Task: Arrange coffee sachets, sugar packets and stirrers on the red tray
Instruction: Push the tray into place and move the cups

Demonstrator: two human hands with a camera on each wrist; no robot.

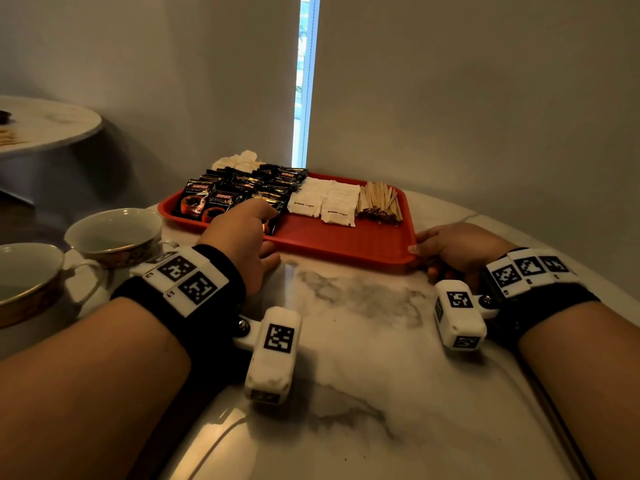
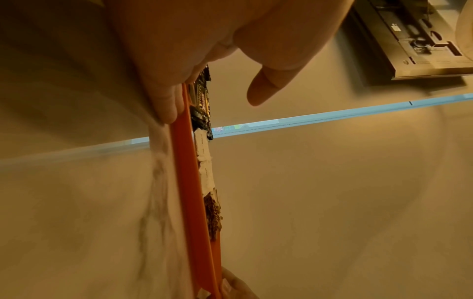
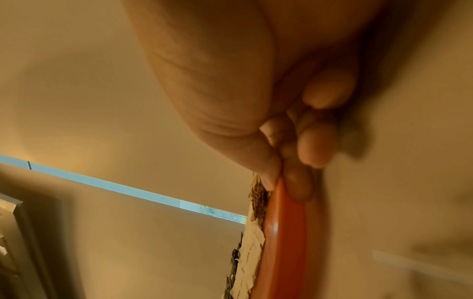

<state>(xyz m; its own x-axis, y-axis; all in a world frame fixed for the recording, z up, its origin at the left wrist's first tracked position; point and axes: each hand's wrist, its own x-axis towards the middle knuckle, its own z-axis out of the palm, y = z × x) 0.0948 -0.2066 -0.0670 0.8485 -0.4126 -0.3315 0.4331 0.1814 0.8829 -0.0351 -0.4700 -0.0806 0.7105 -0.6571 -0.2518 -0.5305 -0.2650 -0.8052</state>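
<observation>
The red tray (image 1: 346,242) lies on a marble table (image 1: 346,341), its long axis running left to right across the person's front, its near edge facing the body. Across its far half sit three groups side by side: black coffee sachets (image 1: 221,199) at the left, white sugar packets (image 1: 325,200) in the middle, a heap of wooden stirrers (image 1: 379,202) at the right. The near half of the tray is bare red.

The right hand (image 1: 457,251) grips the tray's near right corner, thumb on top of the rim and curled fingers tucked beneath it, as the right wrist view shows. The left hand (image 1: 242,237) holds the near edge toward the left, thumb against the outside of the rim, while its relaxed fingers reach over onto the nearest sachet; whether they press it cannot be told.

With a hand at each end of the long side, any next slide or squaring of the tray would likely go along that left-right axis or straight away from the body. The left hand is the nearer to the sachets, the right to the stirrers.

Two cups (image 1: 114,233) stand just left of the tray, and more white packets (image 1: 239,160) lie beyond its far left corner.
</observation>
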